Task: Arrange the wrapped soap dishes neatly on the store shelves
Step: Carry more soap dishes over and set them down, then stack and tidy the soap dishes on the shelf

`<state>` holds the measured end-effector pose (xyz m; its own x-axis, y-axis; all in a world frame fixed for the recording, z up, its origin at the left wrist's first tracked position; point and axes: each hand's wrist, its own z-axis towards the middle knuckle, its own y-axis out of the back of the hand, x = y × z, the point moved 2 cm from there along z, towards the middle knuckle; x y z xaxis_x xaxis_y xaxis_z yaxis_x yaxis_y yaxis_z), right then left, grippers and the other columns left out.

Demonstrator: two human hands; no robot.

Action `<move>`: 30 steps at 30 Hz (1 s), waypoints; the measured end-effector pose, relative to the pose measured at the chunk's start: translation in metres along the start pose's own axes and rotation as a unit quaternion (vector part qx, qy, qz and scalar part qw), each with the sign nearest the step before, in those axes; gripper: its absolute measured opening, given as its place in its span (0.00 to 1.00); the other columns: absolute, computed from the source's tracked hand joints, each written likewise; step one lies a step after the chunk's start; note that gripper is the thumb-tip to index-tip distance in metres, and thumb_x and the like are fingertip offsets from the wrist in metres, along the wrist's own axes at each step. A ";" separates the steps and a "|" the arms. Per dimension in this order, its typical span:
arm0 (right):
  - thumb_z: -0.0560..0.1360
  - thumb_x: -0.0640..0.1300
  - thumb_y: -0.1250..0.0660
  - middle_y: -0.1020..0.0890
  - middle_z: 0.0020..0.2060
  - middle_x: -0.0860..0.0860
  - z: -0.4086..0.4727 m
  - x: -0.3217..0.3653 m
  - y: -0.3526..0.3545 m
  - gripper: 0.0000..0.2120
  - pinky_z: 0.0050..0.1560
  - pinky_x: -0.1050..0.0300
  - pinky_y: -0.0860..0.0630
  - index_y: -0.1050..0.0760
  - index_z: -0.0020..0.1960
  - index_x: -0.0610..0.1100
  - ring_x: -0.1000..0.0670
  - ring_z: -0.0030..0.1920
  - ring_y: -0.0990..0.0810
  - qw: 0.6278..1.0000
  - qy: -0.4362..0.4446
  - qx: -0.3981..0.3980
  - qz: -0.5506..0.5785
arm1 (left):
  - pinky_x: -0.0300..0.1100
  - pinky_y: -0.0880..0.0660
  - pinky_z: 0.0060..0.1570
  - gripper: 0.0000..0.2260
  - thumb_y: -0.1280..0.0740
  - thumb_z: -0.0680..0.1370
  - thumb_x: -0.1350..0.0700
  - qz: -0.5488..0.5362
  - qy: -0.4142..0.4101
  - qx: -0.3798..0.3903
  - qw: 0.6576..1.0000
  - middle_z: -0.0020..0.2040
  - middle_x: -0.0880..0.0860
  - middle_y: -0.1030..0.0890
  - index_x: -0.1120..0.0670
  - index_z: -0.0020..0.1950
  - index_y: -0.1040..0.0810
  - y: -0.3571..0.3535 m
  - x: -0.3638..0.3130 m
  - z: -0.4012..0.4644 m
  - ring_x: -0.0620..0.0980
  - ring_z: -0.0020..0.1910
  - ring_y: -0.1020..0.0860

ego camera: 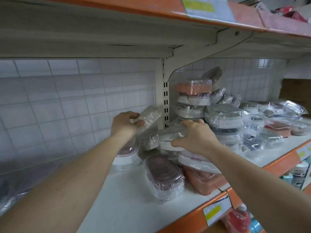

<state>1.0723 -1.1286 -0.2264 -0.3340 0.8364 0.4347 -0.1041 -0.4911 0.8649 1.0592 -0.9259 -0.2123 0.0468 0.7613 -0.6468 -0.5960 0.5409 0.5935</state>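
My left hand [125, 122] grips a white wrapped soap dish [149, 116], tilted up against the tiled back wall beside the shelf upright. My right hand [196, 136] holds a grey-topped wrapped soap dish [170, 135] lying on a low pile. Under and around it lie a mauve dish [161, 174], an orange dish [204, 179] and a mauve-and-white one [125, 156] below my left wrist. A tall stack with an orange dish on top [193, 87] stands behind my right hand.
The white shelf board [127, 202] has an orange front edge with price labels [214, 211]. More wrapped dishes are heaped at the right [269, 120]. A metal upright and bracket [165, 101] divide the bays. A cardboard box [296, 89] sits far right. Bottles stand on the shelf below [239, 219].
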 end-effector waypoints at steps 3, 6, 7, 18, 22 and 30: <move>0.67 0.55 0.30 0.28 0.60 0.44 -0.004 0.005 0.005 0.37 0.59 0.51 0.31 0.38 0.72 0.47 0.43 0.67 0.37 1.000 -0.004 -0.007 0.011 | 0.26 0.39 0.49 0.16 0.29 0.74 0.55 0.028 -0.034 -0.013 0.999 0.61 0.51 0.22 0.55 0.61 0.22 0.033 -0.005 -0.003 0.49 0.62 0.26; 0.68 0.56 0.30 0.32 0.65 0.43 -0.006 0.013 0.010 0.37 0.60 0.51 0.30 0.38 0.72 0.48 0.42 0.66 0.34 0.999 -0.007 -0.026 0.027 | 0.34 0.35 0.42 0.14 0.30 0.74 0.54 0.114 -0.059 0.012 0.992 0.54 0.48 0.23 0.53 0.59 0.22 0.062 -0.003 -0.010 0.50 0.52 0.24; 0.68 0.56 0.31 0.32 0.65 0.43 -0.006 0.016 0.010 0.37 0.60 0.51 0.30 0.38 0.72 0.48 0.42 0.66 0.34 0.999 -0.011 -0.037 0.038 | 0.34 0.36 0.39 0.13 0.30 0.74 0.55 0.143 -0.062 0.028 0.987 0.53 0.48 0.23 0.52 0.59 0.22 0.068 0.001 -0.013 0.49 0.48 0.25; 0.69 0.57 0.31 0.36 0.68 0.42 -0.017 0.037 -0.042 0.35 0.65 0.46 0.35 0.37 0.71 0.47 0.41 0.68 0.37 1.000 0.014 -0.013 -0.021 | 0.46 0.30 0.58 0.43 0.33 0.67 0.33 0.229 0.089 0.119 0.962 0.65 0.57 0.34 0.59 0.71 0.40 0.028 0.033 -0.050 0.57 0.63 0.29; 0.69 0.58 0.32 0.36 0.67 0.43 -0.017 0.035 -0.050 0.36 0.65 0.46 0.37 0.39 0.72 0.49 0.41 0.67 0.36 0.999 0.027 -0.023 -0.037 | 0.49 0.30 0.57 0.38 0.30 0.68 0.37 0.178 0.142 0.019 0.974 0.63 0.58 0.31 0.59 0.67 0.38 0.012 0.034 -0.050 0.59 0.62 0.28; 0.69 0.57 0.31 0.39 0.70 0.41 -0.023 0.042 -0.041 0.38 0.66 0.45 0.40 0.42 0.73 0.47 0.40 0.69 0.40 0.989 0.030 -0.136 0.052 | 0.49 0.29 0.52 0.29 0.30 0.69 0.43 0.086 0.129 -0.081 0.984 0.60 0.55 0.29 0.58 0.60 0.36 0.034 0.036 -0.067 0.59 0.57 0.26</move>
<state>1.0410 -1.0792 -0.2498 -0.4106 0.7663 0.4941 -0.3120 -0.6273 0.7136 0.9867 -0.9043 -0.2476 -0.2596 0.7087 -0.6560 -0.6986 0.3312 0.6342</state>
